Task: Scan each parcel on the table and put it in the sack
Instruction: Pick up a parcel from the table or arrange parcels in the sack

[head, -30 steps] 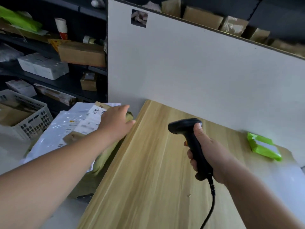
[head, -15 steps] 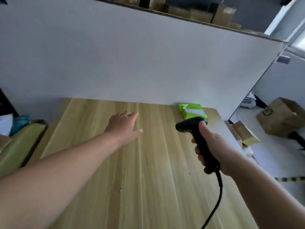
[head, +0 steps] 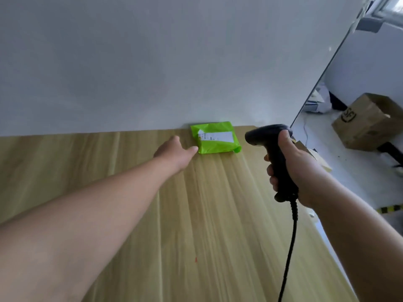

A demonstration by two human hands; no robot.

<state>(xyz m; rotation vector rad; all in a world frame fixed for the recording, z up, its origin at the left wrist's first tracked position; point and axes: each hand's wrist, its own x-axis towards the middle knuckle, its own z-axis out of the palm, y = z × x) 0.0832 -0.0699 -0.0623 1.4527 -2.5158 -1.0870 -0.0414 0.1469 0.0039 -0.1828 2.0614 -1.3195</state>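
Observation:
A bright green parcel [head: 216, 138] with a white label lies flat at the far edge of the wooden table [head: 196, 214], against the white board. My left hand [head: 176, 152] stretches across the table, fingers straight, its fingertips at the parcel's left corner. My right hand [head: 294, 168] grips a black corded barcode scanner [head: 272, 153] upright, just right of the parcel, head pointing left. The sack is out of view.
A tall white board [head: 174, 62] stands along the table's back edge. Beyond the table's right edge, on the floor, sit a brown cardboard box [head: 370, 120] and smaller flat cartons [head: 314, 158]. The scanner cable [head: 290, 247] hangs down over the table.
The view has swung right, away from the sack and shelves. My left hand has left the sack side and reached across the table to the green parcel. The scanner stays in my right hand.

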